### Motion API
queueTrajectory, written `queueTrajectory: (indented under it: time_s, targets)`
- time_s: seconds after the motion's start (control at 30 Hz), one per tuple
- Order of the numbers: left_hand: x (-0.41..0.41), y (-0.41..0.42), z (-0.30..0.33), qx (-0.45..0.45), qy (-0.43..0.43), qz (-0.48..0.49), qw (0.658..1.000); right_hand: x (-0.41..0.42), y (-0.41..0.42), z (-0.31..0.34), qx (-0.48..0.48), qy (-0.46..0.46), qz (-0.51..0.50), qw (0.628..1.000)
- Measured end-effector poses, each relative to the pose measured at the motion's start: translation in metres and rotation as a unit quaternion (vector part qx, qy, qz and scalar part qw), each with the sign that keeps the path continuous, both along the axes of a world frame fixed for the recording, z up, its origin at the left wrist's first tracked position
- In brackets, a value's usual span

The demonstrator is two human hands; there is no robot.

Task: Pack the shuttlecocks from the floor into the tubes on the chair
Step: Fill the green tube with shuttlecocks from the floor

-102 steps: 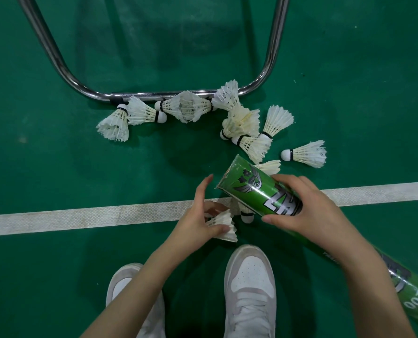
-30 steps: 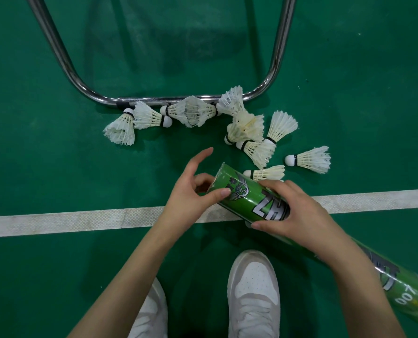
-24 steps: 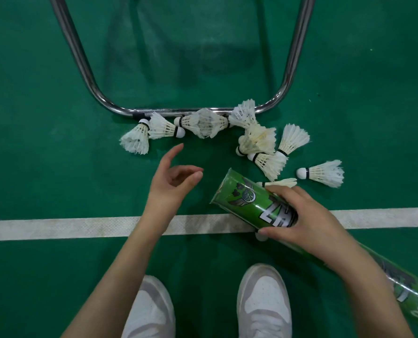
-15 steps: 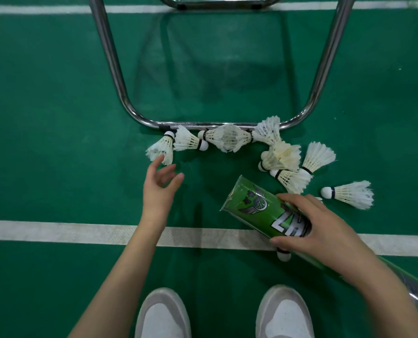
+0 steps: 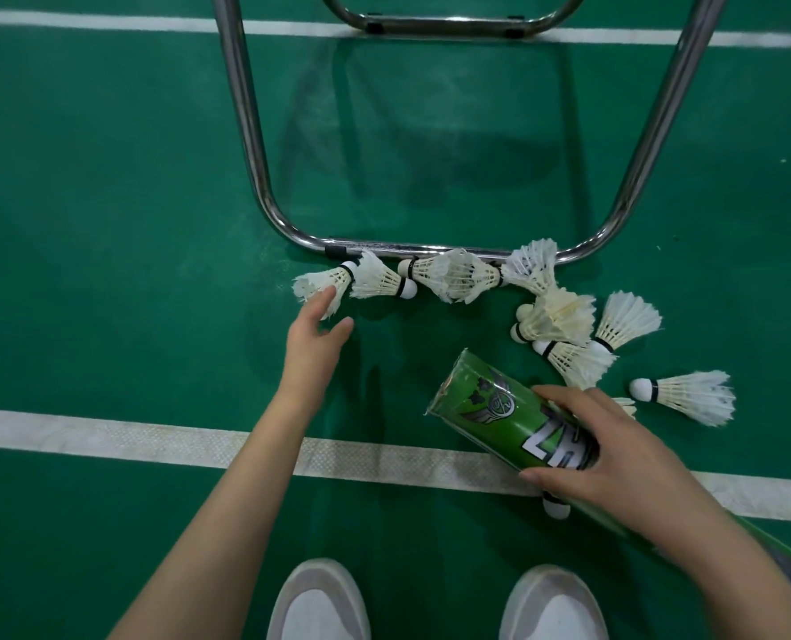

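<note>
— How far along is the packing, would you say?

— Plenty left, I'd judge. Ten or so loose shuttlecocks lie on the green floor (image 5: 107,224), strung along the chrome chair base (image 5: 430,249) at twelve o'clock and bunched toward two o'clock.

— And the hands?

— The left hand (image 5: 313,344) reaches to eleven o'clock, fingers spread and holding nothing, tips at the leftmost shuttlecock (image 5: 322,283). The right hand (image 5: 601,450) is wrapped round a green tube (image 5: 486,408), its mouth pointing to ten o'clock. How full it is, I cannot tell.

— Any writing on it?

— Big white letters, partly covered; "Z" is plain, the rest hidden. A winged emblem sits near the mouth.
</note>
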State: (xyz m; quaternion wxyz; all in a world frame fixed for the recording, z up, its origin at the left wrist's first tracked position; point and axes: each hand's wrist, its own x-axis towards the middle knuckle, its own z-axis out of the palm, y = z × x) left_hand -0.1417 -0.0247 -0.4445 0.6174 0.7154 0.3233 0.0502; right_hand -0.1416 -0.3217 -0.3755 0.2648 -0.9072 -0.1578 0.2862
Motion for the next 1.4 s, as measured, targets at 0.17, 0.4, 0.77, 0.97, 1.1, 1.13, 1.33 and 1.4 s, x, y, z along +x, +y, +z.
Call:
queueTrajectory:
  time_s: [0.17, 0.4, 0.77, 0.97, 1.1, 1.13, 1.33, 1.4]
  targets:
    - [-0.025, -0.008, 0.008, -0.013, -0.003, 0.059, 0.998, -0.001, 0.003, -0.002, -0.005, -0.001, 0.000, 1.000]
    - [-0.053, -0.028, 0.026, -0.041, -0.046, 0.041, 0.997, -0.003, 0.008, -0.001, -0.015, 0.002, 0.003, 1.000]
    - [-0.060, -0.057, 0.051, -0.098, -0.067, -0.083, 0.989, -0.005, 0.011, 0.000, -0.037, 0.009, 0.009, 0.999]
    - [-0.062, -0.075, 0.055, -0.139, -0.048, -0.145, 0.978, -0.006, 0.015, 0.001, -0.017, 0.011, 0.009, 1.000]
    - [-0.065, -0.082, 0.051, -0.137, -0.036, -0.175, 0.974, -0.005, 0.017, 0.001, -0.018, 0.015, 0.015, 1.000]
    - [-0.065, -0.082, 0.051, -0.123, -0.033, -0.180, 0.975, -0.005, 0.017, 0.001, -0.019, 0.015, 0.014, 1.000]
    - [-0.062, -0.082, 0.053, -0.096, -0.013, -0.202, 0.974, -0.005, 0.015, 0.001, -0.019, 0.018, 0.020, 0.999]
    - [-0.061, -0.082, 0.053, -0.116, -0.016, -0.213, 0.970, -0.005, 0.016, 0.001, -0.019, 0.022, 0.024, 0.999]
